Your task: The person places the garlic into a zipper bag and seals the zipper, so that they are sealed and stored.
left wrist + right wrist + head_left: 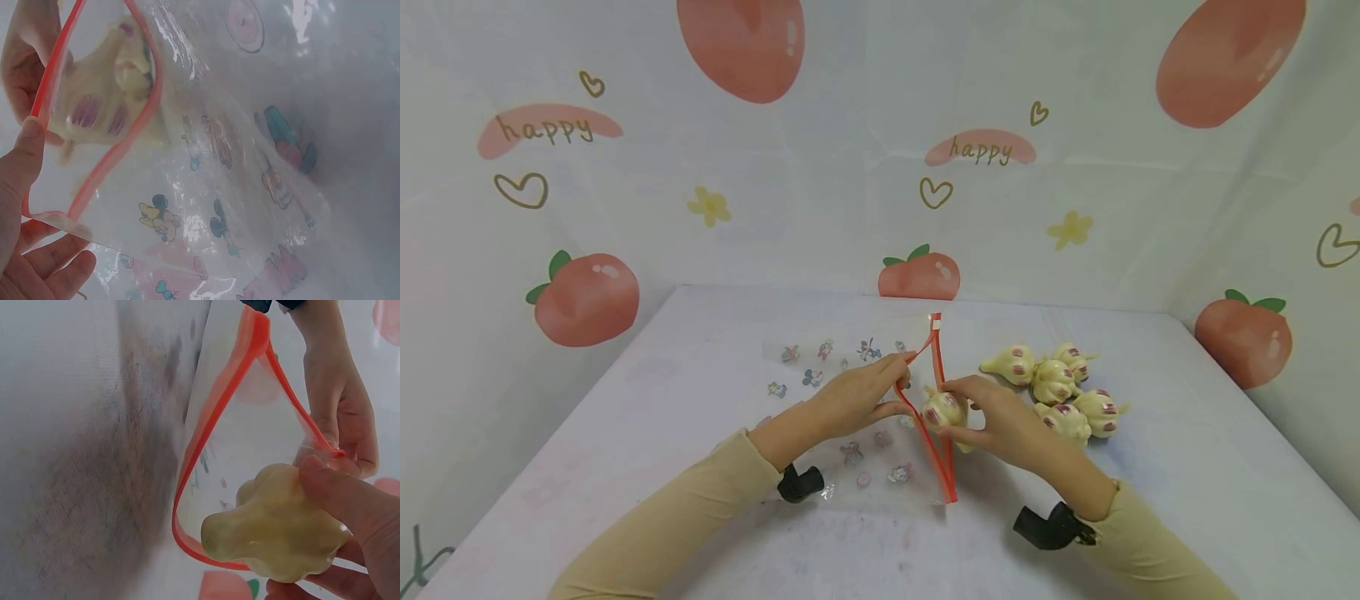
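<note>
right wrist: glossy, lobed garlic bulb [281, 531] at red-rimmed clear bag [212, 415]

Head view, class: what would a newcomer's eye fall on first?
Probably the red zip edge of the clear bag, near the centre, held open by the left grip. Next, the garlic bulb that the right grip holds at the bag's mouth. Then the cluster of bulbs farther right on the table.

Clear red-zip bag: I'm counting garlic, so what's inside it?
One garlic bulb, held by the right hand, sits at the open mouth of the bag. No other bulb shows inside, but in the head view the left hand and forearm cover part of it.
</note>
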{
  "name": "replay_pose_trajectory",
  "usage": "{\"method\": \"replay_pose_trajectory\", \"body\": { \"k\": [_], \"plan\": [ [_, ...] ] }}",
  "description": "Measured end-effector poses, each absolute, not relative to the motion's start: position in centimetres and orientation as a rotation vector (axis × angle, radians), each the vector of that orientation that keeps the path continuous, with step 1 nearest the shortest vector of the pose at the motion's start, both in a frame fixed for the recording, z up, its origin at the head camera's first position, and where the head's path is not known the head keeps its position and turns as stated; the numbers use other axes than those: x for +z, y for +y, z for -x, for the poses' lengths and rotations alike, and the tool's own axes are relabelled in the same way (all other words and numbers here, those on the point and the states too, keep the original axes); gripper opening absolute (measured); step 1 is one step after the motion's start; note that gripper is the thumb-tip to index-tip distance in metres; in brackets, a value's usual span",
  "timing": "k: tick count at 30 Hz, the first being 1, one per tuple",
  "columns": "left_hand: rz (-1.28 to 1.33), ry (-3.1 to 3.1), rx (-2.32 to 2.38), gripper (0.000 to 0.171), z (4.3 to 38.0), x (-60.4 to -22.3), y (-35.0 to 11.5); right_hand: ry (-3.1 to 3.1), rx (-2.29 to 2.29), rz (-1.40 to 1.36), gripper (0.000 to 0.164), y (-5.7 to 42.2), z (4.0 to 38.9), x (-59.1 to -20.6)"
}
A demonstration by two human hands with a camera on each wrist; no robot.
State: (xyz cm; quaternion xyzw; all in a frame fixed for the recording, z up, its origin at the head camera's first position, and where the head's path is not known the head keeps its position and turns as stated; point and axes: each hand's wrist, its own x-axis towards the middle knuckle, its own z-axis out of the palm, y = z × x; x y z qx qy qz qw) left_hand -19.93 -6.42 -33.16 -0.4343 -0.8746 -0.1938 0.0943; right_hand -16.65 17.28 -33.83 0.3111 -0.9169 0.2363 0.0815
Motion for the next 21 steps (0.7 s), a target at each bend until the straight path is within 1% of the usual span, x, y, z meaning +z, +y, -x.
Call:
{"method": "replay_pose_trajectory", "body": {
  "k": [6, 21],
  "plan": [
    [1.298, -2.566, -0.577, 0.064, 19.90, -33.07, -6.44, -2.775, 0.738, -0.940, 0.053, 16.87, 16.72, -33.83],
    [1.303, -2.541, -0.558, 0.065, 19.96, -33.16, -6.47, -2.767, 0.768, -1.025, 0.050, 16.37, 16.92, -34.13]
  ]
}}
